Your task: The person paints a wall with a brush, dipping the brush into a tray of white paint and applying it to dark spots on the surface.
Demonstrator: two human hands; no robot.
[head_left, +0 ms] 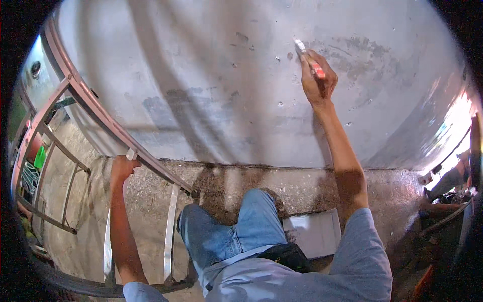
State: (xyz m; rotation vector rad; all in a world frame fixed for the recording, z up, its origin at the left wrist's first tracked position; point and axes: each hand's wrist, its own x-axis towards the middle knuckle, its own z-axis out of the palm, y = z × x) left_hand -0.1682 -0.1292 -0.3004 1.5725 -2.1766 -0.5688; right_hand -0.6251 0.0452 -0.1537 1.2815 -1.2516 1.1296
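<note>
My right hand (318,80) is raised to the grey-white wall (241,110), its fingers closed round a small hand tool (317,69) with a red-orange handle. The tool's whitish tip points up and left at the wall; whether it touches, I cannot tell. Dark scuffs, small pits and patches mark the wall around it. Lower on the left, my left hand (124,168) is closed on a rung of a metal stepladder (172,226). The ladder's brownish side rail curves up from near my knee to the upper left.
A pale flat panel (314,232) lies on the rough concrete floor (151,196) beside my right thigh. At the far left are a green object (39,157) and bundled cord (30,178). Dark clutter (448,194) stands at the right, by a bright opening.
</note>
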